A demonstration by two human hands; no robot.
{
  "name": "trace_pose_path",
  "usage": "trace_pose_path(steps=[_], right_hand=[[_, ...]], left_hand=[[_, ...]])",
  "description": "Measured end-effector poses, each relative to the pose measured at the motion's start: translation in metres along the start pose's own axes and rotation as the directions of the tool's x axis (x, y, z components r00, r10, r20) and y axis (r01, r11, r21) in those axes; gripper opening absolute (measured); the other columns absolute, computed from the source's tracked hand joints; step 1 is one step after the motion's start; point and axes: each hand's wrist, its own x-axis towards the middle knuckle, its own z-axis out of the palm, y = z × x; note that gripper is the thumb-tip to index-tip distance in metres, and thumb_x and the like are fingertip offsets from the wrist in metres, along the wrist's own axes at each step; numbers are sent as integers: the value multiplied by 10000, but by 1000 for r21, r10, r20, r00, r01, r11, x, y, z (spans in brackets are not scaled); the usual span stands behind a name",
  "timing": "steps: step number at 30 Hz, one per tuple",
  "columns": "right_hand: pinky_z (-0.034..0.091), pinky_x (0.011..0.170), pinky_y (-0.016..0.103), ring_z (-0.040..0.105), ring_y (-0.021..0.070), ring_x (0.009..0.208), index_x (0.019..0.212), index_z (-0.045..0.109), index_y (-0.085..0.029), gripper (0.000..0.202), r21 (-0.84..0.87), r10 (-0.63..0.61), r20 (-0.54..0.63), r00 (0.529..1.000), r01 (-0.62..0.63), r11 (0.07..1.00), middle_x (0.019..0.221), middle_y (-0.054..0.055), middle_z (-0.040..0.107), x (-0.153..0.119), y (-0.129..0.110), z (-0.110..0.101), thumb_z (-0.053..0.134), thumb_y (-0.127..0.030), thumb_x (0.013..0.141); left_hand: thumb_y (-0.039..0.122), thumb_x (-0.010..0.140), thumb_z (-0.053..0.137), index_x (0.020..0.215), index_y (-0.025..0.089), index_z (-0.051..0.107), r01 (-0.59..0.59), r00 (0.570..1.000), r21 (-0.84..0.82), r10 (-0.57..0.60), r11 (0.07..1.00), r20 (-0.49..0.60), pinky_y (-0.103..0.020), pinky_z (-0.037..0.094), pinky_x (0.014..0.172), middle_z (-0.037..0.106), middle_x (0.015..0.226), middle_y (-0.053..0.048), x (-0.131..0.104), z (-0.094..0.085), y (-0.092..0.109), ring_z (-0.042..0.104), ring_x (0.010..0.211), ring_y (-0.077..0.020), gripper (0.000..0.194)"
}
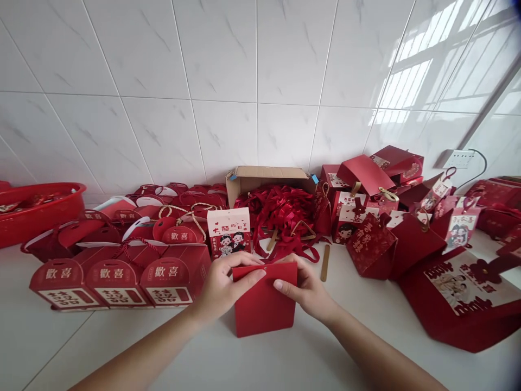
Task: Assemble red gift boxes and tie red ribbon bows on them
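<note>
A plain red paper gift box (264, 309) stands upright on the white surface in front of me. My left hand (228, 279) grips its top left edge, thumb on the near face and fingers behind. Opposite it, my right hand (307, 285) pinches the top right edge in the same way. A small hole shows near the middle of the top edge, between the thumbs. The box's far side and most of my fingertips are hidden. Just behind it stands a small box with a printed couple (230, 233).
An open cardboard carton (271, 172) holds a heap of red ribbons (285, 209). Rows of red gift boxes (118, 277) fill the left, by a red basin (40, 212). Assorted red boxes (374, 244) crowd the right. A gold strip (325, 263) lies behind my right hand.
</note>
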Motion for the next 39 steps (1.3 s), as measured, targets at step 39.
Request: trace_pose_path(steps=[39], right_hand=[[444,505,221,581,109,518,766,640,-158,305,-439,32,-362,932,-201,876,626,16,655,83,-93,-78,775,-413,667]], left_hand=[[522,713,715,1091,256,647,76,995,355,-48,932,-86,-337,561,785,680,1157,-78,51,-39,14,655,1043,-284,467]])
